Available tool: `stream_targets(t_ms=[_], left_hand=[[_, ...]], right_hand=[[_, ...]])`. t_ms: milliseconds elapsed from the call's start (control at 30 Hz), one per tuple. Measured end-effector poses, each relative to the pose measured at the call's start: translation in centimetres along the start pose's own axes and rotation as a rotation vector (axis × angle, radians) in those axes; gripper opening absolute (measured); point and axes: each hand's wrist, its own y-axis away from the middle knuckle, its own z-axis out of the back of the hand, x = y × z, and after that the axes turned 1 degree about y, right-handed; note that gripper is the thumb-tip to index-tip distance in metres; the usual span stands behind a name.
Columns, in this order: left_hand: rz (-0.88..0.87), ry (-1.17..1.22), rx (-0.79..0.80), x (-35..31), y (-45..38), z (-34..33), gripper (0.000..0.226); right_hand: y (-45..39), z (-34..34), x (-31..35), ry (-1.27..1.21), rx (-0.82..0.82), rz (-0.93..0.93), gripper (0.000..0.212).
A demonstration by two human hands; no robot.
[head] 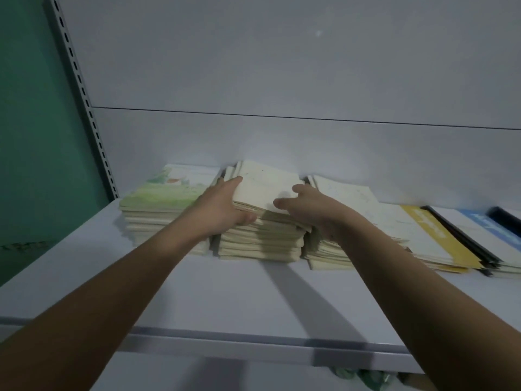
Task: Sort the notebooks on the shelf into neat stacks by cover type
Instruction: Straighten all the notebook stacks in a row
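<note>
Both the left hand [225, 206] and the right hand [313, 210] grip the top cream notebooks [267, 190] of the middle stack [259, 244] on the shelf [197, 292].

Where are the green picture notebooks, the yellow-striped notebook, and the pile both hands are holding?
green picture notebooks [166, 190]: head view, on the top cover of the leftmost stack.
yellow-striped notebook [434, 235]: head view, on its yellow band.
middle pile [267, 184]: head view, on the pale top cover between the hands.

Green wall [36, 131], perhaps painted; slotted upright [81, 88].
</note>
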Motion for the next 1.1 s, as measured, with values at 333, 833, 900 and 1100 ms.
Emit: stream_targets(t_ms=[333,833,900,1100], left_hand=[[-0.033,0.235,0.039,1.5,-0.3,0.7,0.090],[-0.093,0.275,0.104,3.4,-0.2,-0.4,0.123],[-0.114,0.177,0.069,3.2,0.0,-0.3,0.113],[-0.145,-0.027,0.099,2.6,-0.5,0.2,0.119]], right_hand=[[-1.3,-0.4,-0.4,-0.118,-0.029,-0.090,0.038],[1.1,1.0,-0.2,0.277,0.063,0.232,0.097],[1.4,0.6,-0.1,0.479,0.108,0.275,0.092],[0.4,0.9,-0.8,0.567,0.125,0.284,0.061]])
